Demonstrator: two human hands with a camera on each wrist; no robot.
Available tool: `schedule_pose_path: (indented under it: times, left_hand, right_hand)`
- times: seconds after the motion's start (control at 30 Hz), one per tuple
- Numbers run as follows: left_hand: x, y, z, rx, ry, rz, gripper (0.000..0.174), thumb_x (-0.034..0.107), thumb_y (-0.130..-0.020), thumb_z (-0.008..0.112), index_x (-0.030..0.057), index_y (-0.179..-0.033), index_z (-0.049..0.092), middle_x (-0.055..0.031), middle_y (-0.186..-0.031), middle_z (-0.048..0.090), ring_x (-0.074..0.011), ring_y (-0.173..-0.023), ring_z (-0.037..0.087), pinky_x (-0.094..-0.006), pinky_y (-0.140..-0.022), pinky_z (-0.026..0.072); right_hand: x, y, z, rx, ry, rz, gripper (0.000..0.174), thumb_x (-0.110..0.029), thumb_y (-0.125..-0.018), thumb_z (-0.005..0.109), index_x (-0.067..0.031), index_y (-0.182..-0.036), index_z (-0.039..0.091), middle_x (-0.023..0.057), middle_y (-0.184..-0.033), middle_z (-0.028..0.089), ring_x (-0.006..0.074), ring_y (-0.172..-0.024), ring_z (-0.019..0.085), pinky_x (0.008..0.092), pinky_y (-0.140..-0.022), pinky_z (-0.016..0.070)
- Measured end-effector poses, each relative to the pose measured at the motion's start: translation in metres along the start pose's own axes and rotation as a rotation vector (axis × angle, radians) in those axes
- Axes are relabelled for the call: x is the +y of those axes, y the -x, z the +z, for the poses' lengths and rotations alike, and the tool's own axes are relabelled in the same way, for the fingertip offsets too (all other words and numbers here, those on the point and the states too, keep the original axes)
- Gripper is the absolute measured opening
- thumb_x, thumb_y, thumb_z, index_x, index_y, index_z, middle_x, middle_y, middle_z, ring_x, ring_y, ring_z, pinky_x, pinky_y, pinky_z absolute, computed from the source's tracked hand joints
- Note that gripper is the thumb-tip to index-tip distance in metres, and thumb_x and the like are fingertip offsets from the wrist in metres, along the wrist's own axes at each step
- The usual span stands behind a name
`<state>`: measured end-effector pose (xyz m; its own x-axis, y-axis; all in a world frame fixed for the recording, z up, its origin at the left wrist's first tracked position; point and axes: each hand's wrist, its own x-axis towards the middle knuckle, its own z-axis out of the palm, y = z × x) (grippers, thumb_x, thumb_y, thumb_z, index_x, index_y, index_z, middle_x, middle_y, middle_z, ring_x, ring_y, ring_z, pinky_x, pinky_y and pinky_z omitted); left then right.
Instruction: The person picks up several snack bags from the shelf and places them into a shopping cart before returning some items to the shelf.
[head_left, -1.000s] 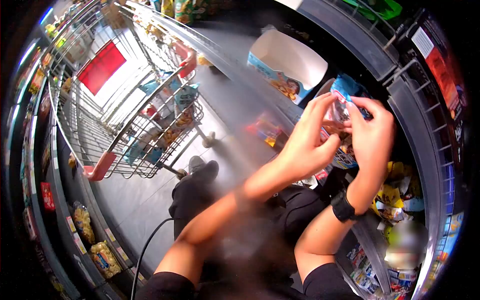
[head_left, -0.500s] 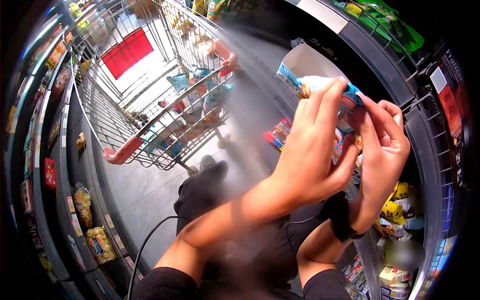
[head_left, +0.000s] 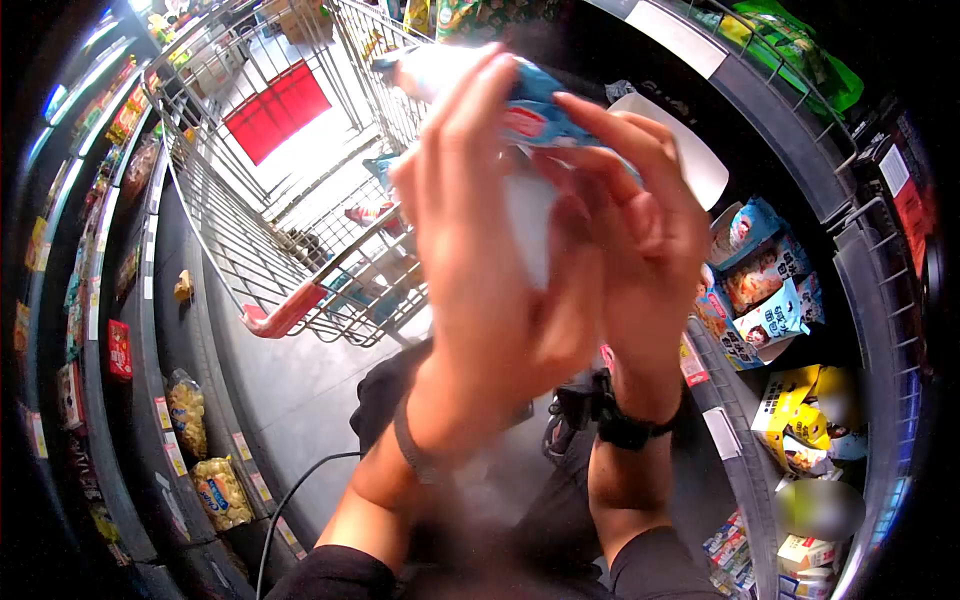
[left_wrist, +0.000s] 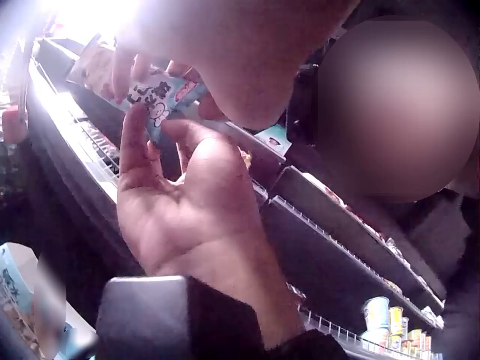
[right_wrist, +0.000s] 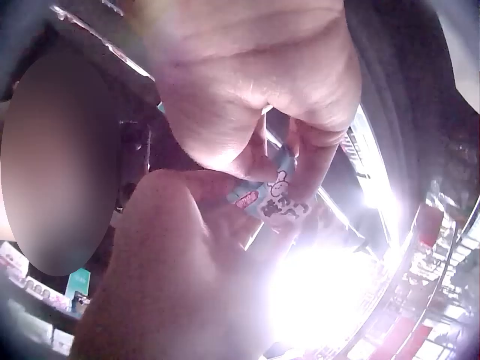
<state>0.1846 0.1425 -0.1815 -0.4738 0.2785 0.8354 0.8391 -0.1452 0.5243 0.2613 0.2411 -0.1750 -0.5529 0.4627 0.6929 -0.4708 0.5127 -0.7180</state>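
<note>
Raised in front of the cart in the head view is a blue and white packet [head_left: 545,112], tilted and partly covered by fingers. My left hand [head_left: 490,230] pinches its left part, fingers pointing up. The right hand [head_left: 645,215] grips its right edge between thumb and fingers, close beside the left. A dark print and a small cartoon figure show on the packet [left_wrist: 156,103] in the left wrist view. Between both hands, the packet [right_wrist: 271,199] also shows in the right wrist view.
A wire cart [head_left: 285,315] with a red panel and packets inside stands at the left. Shelves with bagged goods [head_left: 222,492] line the far left. On the right are a box of blue packets [head_left: 765,285], yellow packets [head_left: 800,410] and a pale box [head_left: 690,150].
Both hands have moved up and left with the packet, from over the right-hand shelf to in front of the cart. The box of blue packets has come into clearer view.
</note>
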Motion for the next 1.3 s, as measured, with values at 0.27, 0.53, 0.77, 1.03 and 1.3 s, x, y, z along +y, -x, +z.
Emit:
schedule_pose_path:
  times: [0.27,0.53,0.77,1.03,1.3]
  left_hand:
    - [-0.029,-0.010,-0.026,0.045,0.044,-0.339,0.053,0.017,-0.103,0.061,0.0004,-0.151,0.047,-0.0144,-0.128,0.058,-0.0222,-0.116,0.059,-0.0365,-0.099,0.0517]
    - [-0.047,-0.010,-0.031,-0.011,-0.308,-0.290,0.057,0.020,-0.099,0.067,0.0016,-0.151,0.049,-0.0198,-0.137,0.053,-0.0305,-0.130,0.049,-0.0433,-0.111,0.0392]
    - [-0.019,-0.007,-0.001,-0.067,0.124,-0.339,0.044,0.020,-0.105,0.059,0.0003,-0.144,0.055,-0.0142,-0.132,0.056,-0.0202,-0.116,0.054,-0.0349,-0.104,0.0436]
    - [0.030,0.020,0.071,-0.469,0.517,-0.475,0.029,0.016,-0.107,0.056,0.0006,-0.131,0.063,-0.0090,-0.118,0.065,-0.0177,-0.096,0.063,-0.0309,-0.085,0.0513]
    - [0.060,0.077,0.171,-0.809,0.683,-0.474,0.038,0.022,-0.111,0.055,-0.0010,-0.141,0.055,-0.0104,-0.129,0.063,-0.0147,-0.115,0.059,-0.0304,-0.101,0.0474]
  right_hand:
    - [0.035,-0.002,0.058,-0.043,-0.172,0.071,0.042,-0.009,-0.093,0.068,-0.0015,-0.133,0.064,0.0198,-0.130,0.053,0.0300,-0.127,0.061,0.0391,-0.107,0.0555]
    - [0.045,0.004,0.059,-0.058,-0.125,0.174,0.050,-0.017,-0.089,0.068,0.0061,-0.133,0.060,0.0296,-0.135,0.059,0.0391,-0.119,0.066,0.0458,-0.105,0.0537]
    - [0.011,0.007,-0.006,-0.038,0.468,0.162,0.042,-0.013,-0.087,0.063,0.0015,-0.125,0.068,0.0273,-0.113,0.069,0.0392,-0.099,0.073,0.0431,-0.089,0.0594]
    - [-0.043,0.045,-0.143,0.217,1.161,0.284,0.036,-0.022,-0.094,0.071,0.0013,-0.121,0.069,0.0237,-0.114,0.072,0.0382,-0.107,0.071,0.0428,-0.094,0.0550]
    - [-0.067,0.072,-0.210,0.255,1.242,0.548,0.043,-0.016,-0.096,0.072,-0.0013,-0.135,0.064,0.0207,-0.128,0.069,0.0339,-0.107,0.070,0.0404,-0.090,0.0565]
